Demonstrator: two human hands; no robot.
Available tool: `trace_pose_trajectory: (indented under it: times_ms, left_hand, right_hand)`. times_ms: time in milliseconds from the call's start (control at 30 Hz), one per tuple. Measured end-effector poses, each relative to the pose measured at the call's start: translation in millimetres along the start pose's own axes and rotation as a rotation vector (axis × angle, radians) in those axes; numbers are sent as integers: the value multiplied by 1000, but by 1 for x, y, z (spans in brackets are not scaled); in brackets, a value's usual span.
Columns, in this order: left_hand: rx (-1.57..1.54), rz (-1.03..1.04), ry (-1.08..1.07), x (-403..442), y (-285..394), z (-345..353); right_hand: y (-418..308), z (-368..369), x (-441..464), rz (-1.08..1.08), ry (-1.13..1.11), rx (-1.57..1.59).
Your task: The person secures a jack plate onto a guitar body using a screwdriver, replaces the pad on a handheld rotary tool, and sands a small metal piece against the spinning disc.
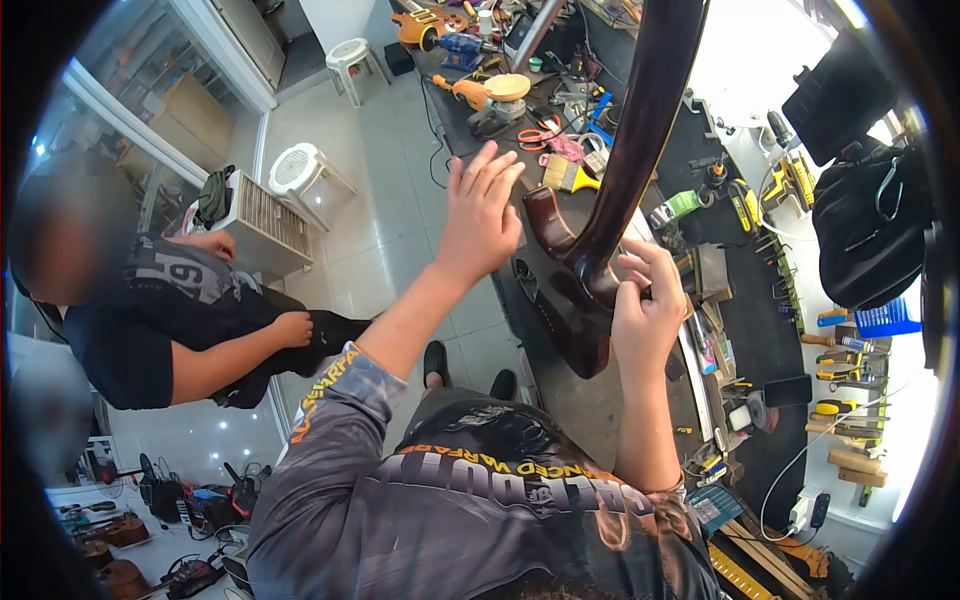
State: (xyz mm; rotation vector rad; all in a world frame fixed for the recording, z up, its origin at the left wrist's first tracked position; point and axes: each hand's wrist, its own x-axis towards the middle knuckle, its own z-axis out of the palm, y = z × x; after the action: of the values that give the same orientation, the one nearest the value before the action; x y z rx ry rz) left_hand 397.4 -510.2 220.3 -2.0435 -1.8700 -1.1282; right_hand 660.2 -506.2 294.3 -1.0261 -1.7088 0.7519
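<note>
your guitar (628, 180) is running from the top edge, right of centre, to mid-frame. it is probably handling stiff, slick and easily scratched; favour holding the neck (655, 100). its dark brown surface is shining. your left hand (483, 215) is hanging spread; your right hand (648, 300) is sitting curled alongside, grip unclear.

The camera wearer's dark shirt (460, 530) reads "CALL" and "DUTY" in pale capitals across the chest, with "ANCED WARFARE" in yellow alongside; "WARFA" shows on its left sleeve (378, 395). A nearby person's dark T-shirt (190, 285) bears pale print, not clearly readable
</note>
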Motion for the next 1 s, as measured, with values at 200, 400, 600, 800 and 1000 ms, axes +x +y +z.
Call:
trace_pose_trajectory:
  times_ms: [200,400,600,800,1000]
  left_hand:
    - [-387,-60,-231,-41,53,39]
    - [-280,-16,-344,-54,51,41]
    - [-546,-82,-309,-44,53,39]
    - [-758,-99,-325,-48,57,18]
    - [-658,-28,-390,-45,52,5]
  right_hand:
    - [3,2,2,14,5,-4]
    - [7,-1,1,59,14,57]
    - [9,-5,6,81,40,40]
    - [18,-11,1,116,35,62]
    - [24,-17,-1,138,61,72]
